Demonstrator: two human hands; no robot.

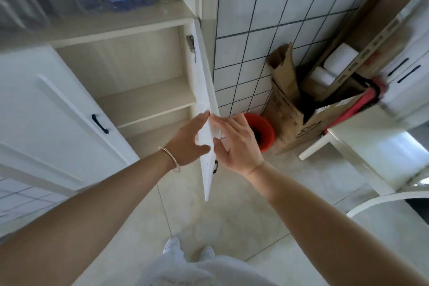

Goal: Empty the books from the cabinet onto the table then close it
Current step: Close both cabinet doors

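- Here, the cabinet door (206, 123) stands open and edge-on between the two hands; it is a rigid, flat white panel hung on a hinge (190, 42) far beyond the fingertips.
- Judged by its build, the door is light and swings freely; its painted faces look smooth and could slip under a flat palm.
- The best place to take hold is the free edge or the dark handle (216, 166) just below the right hand, well away from the hinge.
- The left hand (188, 139) is spread open, fingers straight, lying against the inner face of the door with the thumb at its edge.
- The right hand (234, 141) is likewise open, fingers extended against the outer face; neither hand curls round anything.
- The cabinet shelves (148, 97), beyond the left hand, show no books.
- The white bench (362, 132) stands to the right of the right hand; its top is mostly out of view, so the books cannot be confirmed there.
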